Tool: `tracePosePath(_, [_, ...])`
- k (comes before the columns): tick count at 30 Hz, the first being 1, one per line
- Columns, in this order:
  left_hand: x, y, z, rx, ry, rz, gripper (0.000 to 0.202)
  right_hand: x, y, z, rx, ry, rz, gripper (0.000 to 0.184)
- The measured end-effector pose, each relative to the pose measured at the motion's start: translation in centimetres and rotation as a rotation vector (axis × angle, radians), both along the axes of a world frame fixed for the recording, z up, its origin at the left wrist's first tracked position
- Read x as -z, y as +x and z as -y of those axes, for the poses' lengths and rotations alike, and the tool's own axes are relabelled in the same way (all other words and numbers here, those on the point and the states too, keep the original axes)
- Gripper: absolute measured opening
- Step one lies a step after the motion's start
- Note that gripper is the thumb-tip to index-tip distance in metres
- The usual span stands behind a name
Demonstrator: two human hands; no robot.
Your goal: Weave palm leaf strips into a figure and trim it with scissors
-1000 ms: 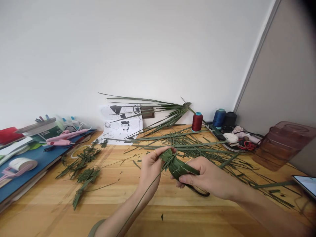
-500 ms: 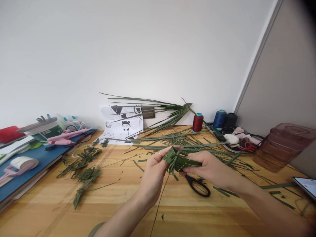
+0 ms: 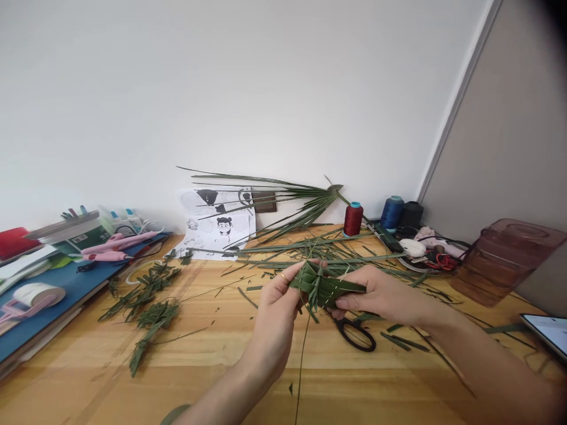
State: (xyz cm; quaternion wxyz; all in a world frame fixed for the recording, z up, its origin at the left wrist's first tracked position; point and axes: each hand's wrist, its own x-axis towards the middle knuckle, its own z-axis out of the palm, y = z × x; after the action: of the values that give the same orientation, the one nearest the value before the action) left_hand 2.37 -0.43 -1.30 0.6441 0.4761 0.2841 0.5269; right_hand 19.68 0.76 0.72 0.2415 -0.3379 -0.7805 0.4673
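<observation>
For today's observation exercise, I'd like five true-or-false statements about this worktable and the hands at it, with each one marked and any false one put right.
1. The left hand and the right hand both hold the woven leaf piece. True.
2. The scissors are gripped in the right hand. False: they lie on the table, partly hidden.
3. The red spool stands to the left of the blue spool. True.
4. The pink glue gun lies at the right edge of the picture. False: it lies on the left.
5. A thin strand runs down below the woven leaf piece. True.
</observation>
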Motion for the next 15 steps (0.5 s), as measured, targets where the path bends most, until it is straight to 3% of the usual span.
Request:
tracePosePath(7, [0.1, 0.1, 0.3, -0.134, 0.048, -0.126, 0.025, -0.3, 1.0, -0.3, -0.072, -0.137, -0.056, 0.021])
tracePosePath(12, [0.2, -0.6, -0.4, -0.208, 0.168, -0.297, 0.029, -0.2, 1.3, -0.5, 0.059, -0.197, -0.072, 0.018])
tracePosePath(15, [-0.5, -1.4, -0.8, -0.119, 0.245, -0.427, 0.049, -0.3, 1.8, -0.5, 0.171, -0.162, 0.01, 0.016])
